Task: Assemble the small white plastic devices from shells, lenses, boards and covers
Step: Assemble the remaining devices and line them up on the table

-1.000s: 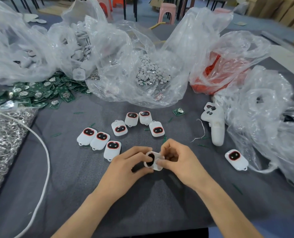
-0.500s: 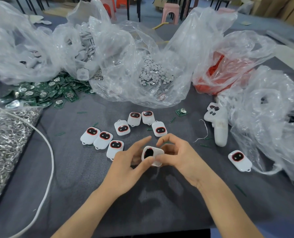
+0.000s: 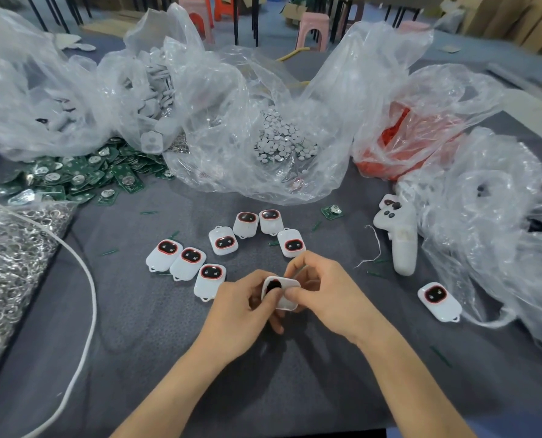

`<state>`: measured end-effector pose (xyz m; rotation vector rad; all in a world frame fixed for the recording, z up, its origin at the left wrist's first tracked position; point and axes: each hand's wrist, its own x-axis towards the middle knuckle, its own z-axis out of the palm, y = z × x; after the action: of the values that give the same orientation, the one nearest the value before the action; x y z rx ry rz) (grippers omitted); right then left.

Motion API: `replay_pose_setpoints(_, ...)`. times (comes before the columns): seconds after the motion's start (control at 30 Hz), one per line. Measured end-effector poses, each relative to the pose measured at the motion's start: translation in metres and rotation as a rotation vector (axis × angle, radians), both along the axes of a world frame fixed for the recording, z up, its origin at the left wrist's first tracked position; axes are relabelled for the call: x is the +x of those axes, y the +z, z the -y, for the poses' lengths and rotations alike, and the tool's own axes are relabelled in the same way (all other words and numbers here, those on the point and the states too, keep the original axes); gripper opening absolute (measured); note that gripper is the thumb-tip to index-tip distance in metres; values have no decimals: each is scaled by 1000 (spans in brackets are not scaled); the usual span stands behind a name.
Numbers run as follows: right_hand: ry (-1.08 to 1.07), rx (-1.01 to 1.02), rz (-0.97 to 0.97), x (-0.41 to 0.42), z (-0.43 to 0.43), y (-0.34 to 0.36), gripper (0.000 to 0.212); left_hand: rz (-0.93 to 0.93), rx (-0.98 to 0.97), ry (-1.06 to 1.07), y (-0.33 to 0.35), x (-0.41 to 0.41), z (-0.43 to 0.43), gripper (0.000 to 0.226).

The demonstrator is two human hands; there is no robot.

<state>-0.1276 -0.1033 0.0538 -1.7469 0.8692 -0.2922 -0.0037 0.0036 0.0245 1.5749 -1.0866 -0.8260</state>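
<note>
Both hands are up off the desk (image 3: 155,349) in front of the worker, and the white shell (image 3: 287,282) is pinched between them. The left hand (image 3: 241,311) has changed its hold: half a second ago its forefinger was lifted and the dark opening in the shell was open to view. Now the left thumb has come down over that opening and the fingers are curled in underneath. The right hand (image 3: 329,298) keeps hold of the other end, thumb on top, fingers wrapped behind. I'd say that's a part being pressed home in the shell, likely the lens, so this unit is early in its build, with the board and cover to follow.

Seven finished devices (image 3: 223,241) lie in a loose arc just beyond the hands, and one more (image 3: 438,301) sits well apart on the right, by the clear bags. The green boards (image 3: 73,173) are heaped at far left, and there's a bag of small round discs (image 3: 282,143) up the middle.

What I can't make out is what sits under that left thumb, or whether it's fully seated. The shell's underside and the right fingertips are hidden behind it. The red stuff in the bag (image 3: 405,137) is too crumpled to name.
</note>
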Motion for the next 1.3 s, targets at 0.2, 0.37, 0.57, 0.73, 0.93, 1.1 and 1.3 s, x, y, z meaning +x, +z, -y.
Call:
replay_pose_setpoints(0.2,90,9,-95,2,6,8,18,77,-3,-27,-1,-1,-1,17)
replay_pose_setpoints(0.37,149,-150,-216,3,5,10,20,131,7,-51,-3,-1,-1,19)
replay_pose_setpoints(0.57,169,27,-141,4,11,13,22,53,0,-10,-5,-1,-1,21)
replay_pose_setpoints(0.73,104,329,9,0,13,7,25,-48,-39,-4,-4,-2,-1,22)
replay_pose_setpoints(0.93,127,474,49,0,15,7,28,32,-22,3,-7,0,-3,25)
replay_pose_setpoints(1.1,148,303,-84,3,13,7,28,100,-28,23,-8,-1,-2,23)
replay_pose_setpoints(1.3,186,12,-275,12,17,6,26,265,-14,42,-9,-2,-2,20)
